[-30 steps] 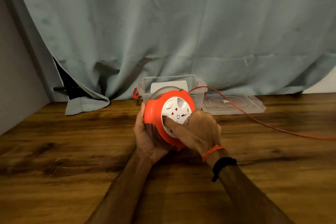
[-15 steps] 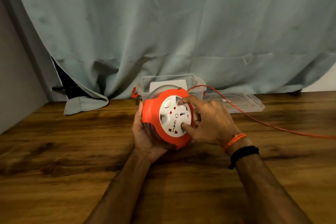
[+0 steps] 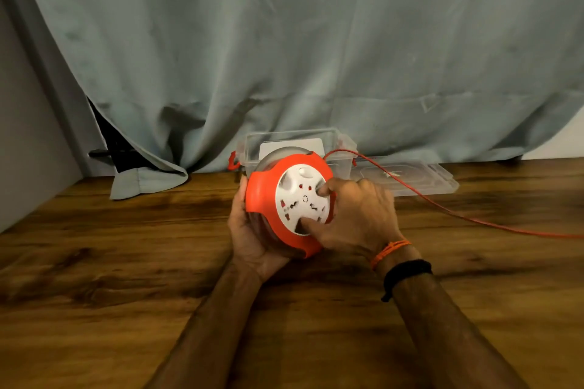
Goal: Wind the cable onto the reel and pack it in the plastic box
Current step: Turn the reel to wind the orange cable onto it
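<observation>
Reel (image 3: 264, 196) was held in two hands over the wooden table (image 3: 94, 294).

It was orange with a white face, tipped toward 2 o'clock. The left hand (image 3: 249, 240) cupped it from 8 o'clock, fingers curled round its back. The right hand (image 3: 354, 218) pinched the white face at 4 o'clock, thumb and finger pressed into its dips. The orange cable (image 3: 442, 208) ran off toward 3 o'clock. The plastic box (image 3: 343, 144) sat just behind, at 12 o'clock.
</observation>
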`<act>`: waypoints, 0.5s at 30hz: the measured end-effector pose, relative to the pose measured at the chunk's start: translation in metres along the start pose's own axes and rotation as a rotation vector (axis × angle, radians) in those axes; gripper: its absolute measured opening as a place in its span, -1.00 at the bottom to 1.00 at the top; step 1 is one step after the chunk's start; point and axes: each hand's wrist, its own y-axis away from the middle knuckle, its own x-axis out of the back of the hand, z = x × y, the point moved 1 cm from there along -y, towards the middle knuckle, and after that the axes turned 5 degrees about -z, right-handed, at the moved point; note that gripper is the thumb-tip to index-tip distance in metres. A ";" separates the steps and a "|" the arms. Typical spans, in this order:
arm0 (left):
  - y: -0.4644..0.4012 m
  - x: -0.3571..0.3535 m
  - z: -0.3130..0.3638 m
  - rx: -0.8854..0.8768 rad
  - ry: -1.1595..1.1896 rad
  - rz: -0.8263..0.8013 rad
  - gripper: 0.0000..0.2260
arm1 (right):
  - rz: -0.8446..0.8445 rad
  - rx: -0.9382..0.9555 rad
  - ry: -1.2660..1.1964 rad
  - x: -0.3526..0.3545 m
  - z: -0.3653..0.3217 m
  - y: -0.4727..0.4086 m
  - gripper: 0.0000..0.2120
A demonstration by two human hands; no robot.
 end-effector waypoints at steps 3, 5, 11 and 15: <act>0.001 0.000 0.000 -0.019 -0.023 -0.002 -0.34 | 0.012 -0.129 -0.054 -0.010 -0.014 0.001 -0.27; 0.001 0.000 0.000 -0.015 -0.013 0.020 -0.36 | 0.033 -0.180 -0.090 -0.012 -0.019 0.001 -0.23; 0.001 -0.001 0.001 0.000 -0.004 0.009 -0.32 | -0.013 -0.147 -0.128 -0.007 -0.018 0.000 -0.30; 0.003 -0.003 0.004 0.015 0.001 -0.031 -0.28 | -0.063 -0.003 -0.253 0.014 -0.003 -0.006 -0.61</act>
